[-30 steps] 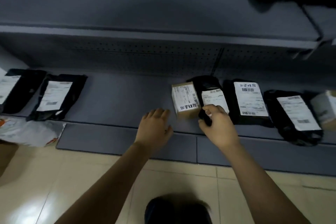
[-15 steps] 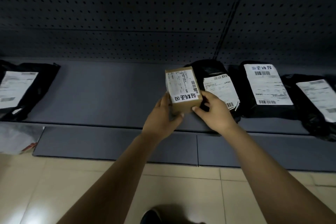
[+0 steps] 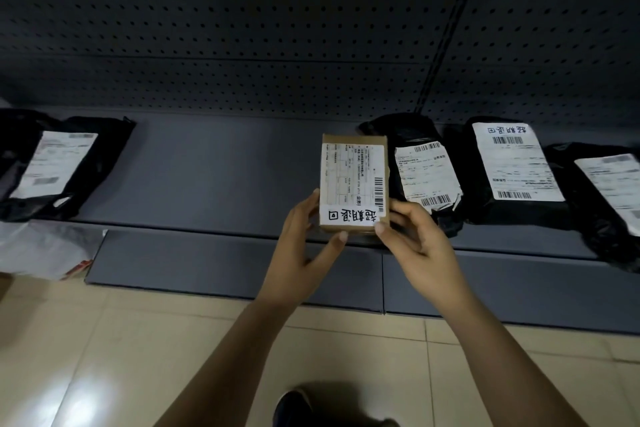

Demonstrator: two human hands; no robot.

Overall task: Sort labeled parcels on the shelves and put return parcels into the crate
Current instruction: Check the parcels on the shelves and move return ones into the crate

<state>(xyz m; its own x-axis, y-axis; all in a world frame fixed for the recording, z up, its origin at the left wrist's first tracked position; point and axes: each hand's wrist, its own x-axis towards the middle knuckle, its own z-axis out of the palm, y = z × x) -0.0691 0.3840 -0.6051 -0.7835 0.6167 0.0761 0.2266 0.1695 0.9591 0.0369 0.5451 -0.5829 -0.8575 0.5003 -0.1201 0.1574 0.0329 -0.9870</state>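
Step in hand: label check on a lifted parcel.
The dark grey metal shelf (image 3: 214,177) carries black plastic mailer bags (image 3: 412,128) at 3 and 9 o'clock. The small brown cardboard box (image 3: 353,180) is at centre, its near corners gripped by the left hand (image 3: 298,253) and right hand (image 3: 415,239). Likely next move: carry it to the crate, which is not in view.

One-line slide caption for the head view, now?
Left hand and right hand hold a labelled cardboard box at the shelf, black parcels alongside.

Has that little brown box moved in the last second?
Yes, upward. The box lay flat on the shelf beside the black bag; now the left hand and right hand hold it raised off the shelf.
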